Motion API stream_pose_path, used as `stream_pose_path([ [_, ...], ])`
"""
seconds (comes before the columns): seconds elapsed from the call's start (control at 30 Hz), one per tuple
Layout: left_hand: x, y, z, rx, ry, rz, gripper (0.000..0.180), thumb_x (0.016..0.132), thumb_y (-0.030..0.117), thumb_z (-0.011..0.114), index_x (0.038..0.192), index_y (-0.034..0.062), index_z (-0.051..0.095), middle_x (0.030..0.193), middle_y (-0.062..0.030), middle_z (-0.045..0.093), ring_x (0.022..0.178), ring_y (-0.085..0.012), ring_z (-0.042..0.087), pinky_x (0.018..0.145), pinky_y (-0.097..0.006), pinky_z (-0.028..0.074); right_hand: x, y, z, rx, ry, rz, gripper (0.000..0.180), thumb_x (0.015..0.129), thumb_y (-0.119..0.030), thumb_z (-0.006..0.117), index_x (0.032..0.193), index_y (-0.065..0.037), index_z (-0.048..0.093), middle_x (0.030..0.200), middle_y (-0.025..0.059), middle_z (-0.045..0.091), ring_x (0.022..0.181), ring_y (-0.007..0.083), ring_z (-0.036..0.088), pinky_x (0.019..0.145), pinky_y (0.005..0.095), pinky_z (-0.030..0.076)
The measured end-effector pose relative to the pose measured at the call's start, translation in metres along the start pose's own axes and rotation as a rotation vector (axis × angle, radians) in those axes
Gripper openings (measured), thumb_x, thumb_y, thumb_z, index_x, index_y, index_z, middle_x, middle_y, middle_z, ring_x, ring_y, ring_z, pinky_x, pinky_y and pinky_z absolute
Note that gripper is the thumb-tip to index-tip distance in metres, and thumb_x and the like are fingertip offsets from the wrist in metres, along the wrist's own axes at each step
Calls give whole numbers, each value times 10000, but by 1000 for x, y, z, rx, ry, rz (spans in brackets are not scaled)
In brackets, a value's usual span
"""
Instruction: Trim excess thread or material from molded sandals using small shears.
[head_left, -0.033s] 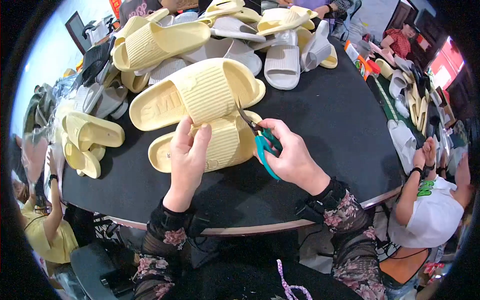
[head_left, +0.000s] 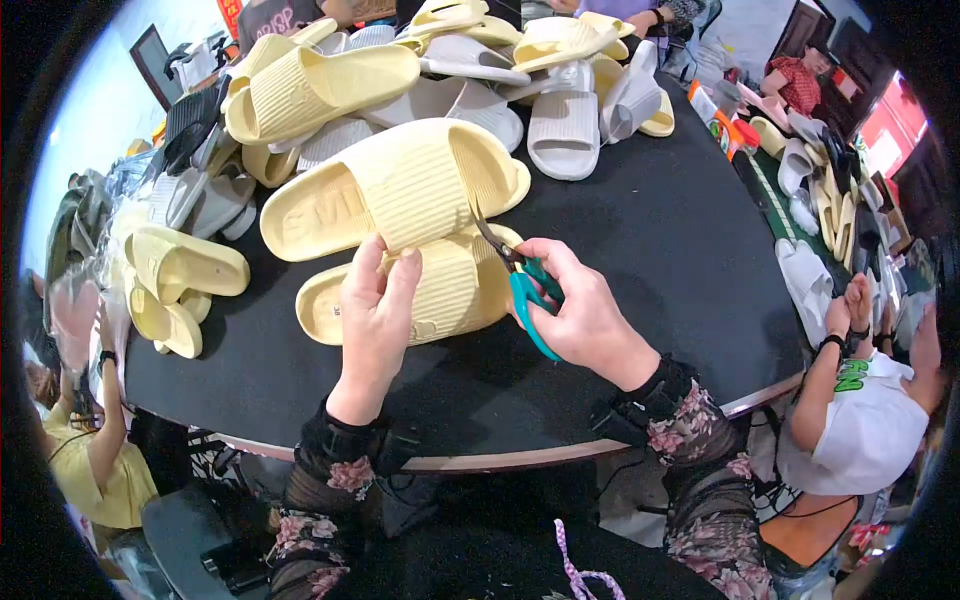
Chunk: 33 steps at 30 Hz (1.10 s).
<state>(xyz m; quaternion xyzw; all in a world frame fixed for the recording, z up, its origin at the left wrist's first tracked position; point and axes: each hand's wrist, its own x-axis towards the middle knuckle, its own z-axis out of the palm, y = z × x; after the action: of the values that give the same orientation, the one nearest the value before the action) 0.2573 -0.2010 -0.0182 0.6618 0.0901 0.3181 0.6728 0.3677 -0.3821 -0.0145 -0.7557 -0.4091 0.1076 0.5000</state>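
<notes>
Across the broad black tabletop [head_left: 650,330], a pale yellow, ribbed-strap, rubbery-looking slipper [head_left: 415,190] partly overlaps a matching pale yellow lower slipper [head_left: 460,290]. The upper one lies just ahead of both hands, long axis running roughly left to right. The left hand [head_left: 375,305] is nearer, its thumb and forefinger apparently pinching the near edge; its other fingers are hidden. The right hand's [head_left: 585,310] fingers curl around teal-handled, dark-bladed scissors [head_left: 521,288], tips at the strap's right edge; whether they touch is unclear.

From the scissors [head_left: 527,290], bare black tabletop [head_left: 680,250] leaves passage toward two o'clock; a grey slipper [head_left: 563,135] blocks twelve, the upper yellow slipper [head_left: 412,185] ten, the left hand [head_left: 376,320] nine.
</notes>
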Motion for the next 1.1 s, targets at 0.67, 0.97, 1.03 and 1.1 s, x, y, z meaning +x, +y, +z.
stream_pose_path([
  [0.67, -3, 1, 4, 139, -84, 53, 285, 984, 128, 513, 1225, -19, 552, 1005, -5, 628, 879, -33, 539, 762, -198, 439, -1, 4, -1, 77, 128, -127, 475, 796, -116, 708, 1188, 16, 475, 833, 170, 624, 728, 260, 653, 651, 353, 505],
  [0.97, -4, 0, 4, 121, -98, 69, 284, 984, 120, 515, 1224, -26, 551, 999, -14, 624, 870, -37, 540, 755, -193, 440, 1, 6, -2, 76, 119, -159, 438, 822, -82, 681, 1187, 28, 465, 821, 136, 612, 738, 199, 632, 645, 309, 496],
  [1.03, -4, 0, 4, 115, -90, 71, 282, 984, 120, 515, 1223, -26, 552, 1000, -13, 623, 869, -36, 541, 753, -191, 440, 0, 6, -2, 64, 100, -164, 412, 850, -38, 658, 1195, 39, 446, 794, 53, 583, 730, 74, 561, 652, 245, 471],
  [1.1, -4, 0, 5, 109, -82, 67, 279, 984, 124, 519, 1217, -24, 557, 979, -6, 620, 852, -33, 533, 740, -185, 434, 0, 7, -2, 89, 103, -123, 424, 828, -77, 678, 1181, 27, 468, 820, 132, 613, 744, 191, 632, 654, 308, 497],
])
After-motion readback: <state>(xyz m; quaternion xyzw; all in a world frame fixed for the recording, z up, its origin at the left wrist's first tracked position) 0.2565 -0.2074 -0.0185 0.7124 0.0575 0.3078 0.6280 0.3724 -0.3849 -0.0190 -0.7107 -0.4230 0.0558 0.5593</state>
